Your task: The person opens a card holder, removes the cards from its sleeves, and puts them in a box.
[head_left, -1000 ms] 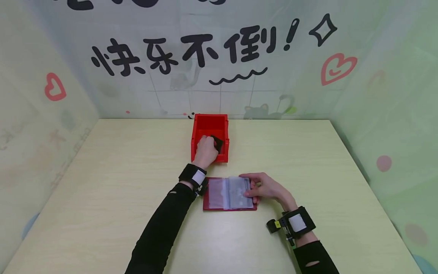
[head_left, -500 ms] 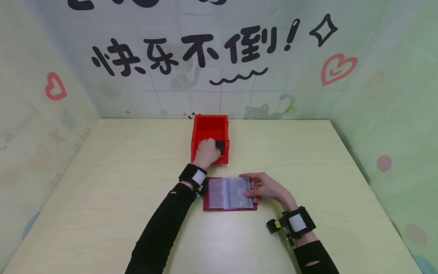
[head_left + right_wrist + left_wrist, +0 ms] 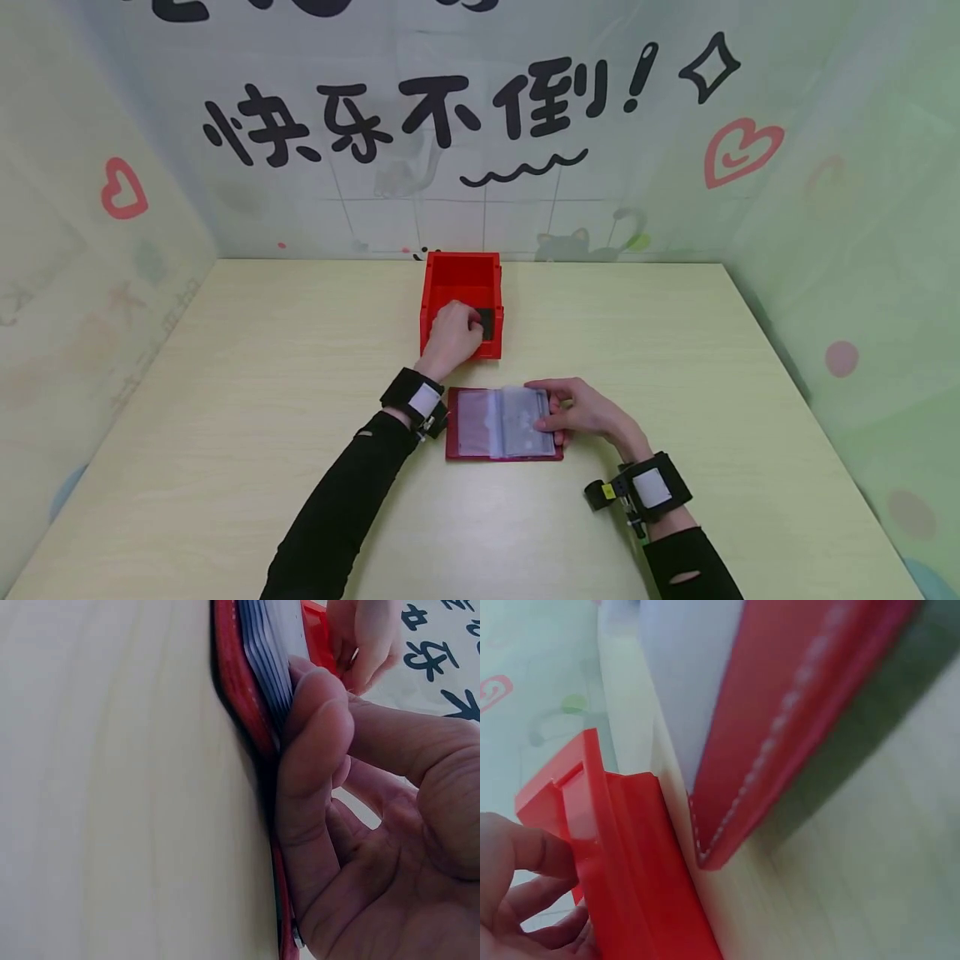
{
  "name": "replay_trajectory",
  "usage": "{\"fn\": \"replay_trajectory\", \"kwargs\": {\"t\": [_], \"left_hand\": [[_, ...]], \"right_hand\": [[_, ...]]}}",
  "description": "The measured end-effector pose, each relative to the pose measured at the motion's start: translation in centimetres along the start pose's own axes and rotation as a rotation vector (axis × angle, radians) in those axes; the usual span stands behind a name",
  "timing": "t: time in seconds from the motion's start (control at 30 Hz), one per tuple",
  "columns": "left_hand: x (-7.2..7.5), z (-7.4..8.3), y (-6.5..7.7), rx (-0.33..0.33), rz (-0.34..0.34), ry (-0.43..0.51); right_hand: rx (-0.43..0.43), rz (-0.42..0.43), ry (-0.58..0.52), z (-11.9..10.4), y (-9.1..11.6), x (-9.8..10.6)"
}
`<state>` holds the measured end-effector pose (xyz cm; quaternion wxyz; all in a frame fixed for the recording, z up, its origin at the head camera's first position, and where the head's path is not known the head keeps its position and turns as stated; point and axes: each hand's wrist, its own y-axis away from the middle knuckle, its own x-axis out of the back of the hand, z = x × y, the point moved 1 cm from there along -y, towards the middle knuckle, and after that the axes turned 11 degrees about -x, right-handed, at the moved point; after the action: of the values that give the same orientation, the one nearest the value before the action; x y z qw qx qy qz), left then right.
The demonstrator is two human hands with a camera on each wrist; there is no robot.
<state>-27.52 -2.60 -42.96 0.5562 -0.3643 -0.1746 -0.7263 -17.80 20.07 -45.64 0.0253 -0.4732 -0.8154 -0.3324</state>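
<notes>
My left hand (image 3: 453, 336) reaches into the red bin (image 3: 463, 275) at the back of the table, its fingers bent. A flat dark card-like piece (image 3: 487, 323) lies in the bin right at those fingertips. In the left wrist view the bin wall hides the fingertips, so I cannot tell whether they pinch it. My right hand (image 3: 581, 408) pinches the clear sleeves on the right side of an open dark-red card holder (image 3: 452, 446), which lies on the table in front of the bin. The right wrist view shows its stacked sleeves (image 3: 262, 652) by my thumb and finger.
The pale wooden table (image 3: 300, 333) carries the bin and card holder. Printed cloth walls (image 3: 480, 225) stand behind it and on both sides, the rear one close behind the bin. The left wrist passes close to the card holder's left edge.
The dark piece has gone from tilted beside my left fingers to flat in the bin. My left wrist has shifted left and slightly back toward me. The right hand has stayed put.
</notes>
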Motion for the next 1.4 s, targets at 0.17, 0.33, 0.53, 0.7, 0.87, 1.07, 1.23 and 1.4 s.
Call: {"fn": "replay_trajectory", "kwargs": {"t": [0.17, 0.33, 0.53, 0.7, 0.87, 1.07, 1.23, 1.4], "left_hand": [[0.7, 0.4, 2.2, -0.090, 0.043, 0.038], [1.0, 0.9, 4.8, -0.180, -0.065, 0.111], [0.4, 1.4, 7.6, -0.271, -0.354, 0.200], [-0.5, 0.6, 8.8, -0.320, -0.441, 0.163], [-0.7, 0.2, 9.7, -0.310, -0.460, 0.149], [-0.9, 0.0, 9.6, -0.248, -0.488, 0.196], [-0.9, -0.2, 9.3, -0.233, -0.487, 0.213], [-0.6, -0.8, 8.9, -0.210, -0.466, 0.250]], "right_hand": [[0.000, 0.000, -0.004, 0.1, 0.0, -0.2], [0.004, 0.018, -0.004, 0.3, 0.2, -0.3], [0.042, 0.050, 0.025, 0.4, 0.4, -0.3], [0.076, 0.055, 0.021, 0.4, 0.3, -0.4], [0.125, 0.112, 0.006, 0.5, 0.3, -0.6], [0.090, 0.230, -0.042, 0.2, 0.3, -1.2], [0.048, 0.279, -0.118, -0.5, 0.3, -1.9], [0.076, 0.270, -0.157, -1.1, 0.0, -2.7]]}}
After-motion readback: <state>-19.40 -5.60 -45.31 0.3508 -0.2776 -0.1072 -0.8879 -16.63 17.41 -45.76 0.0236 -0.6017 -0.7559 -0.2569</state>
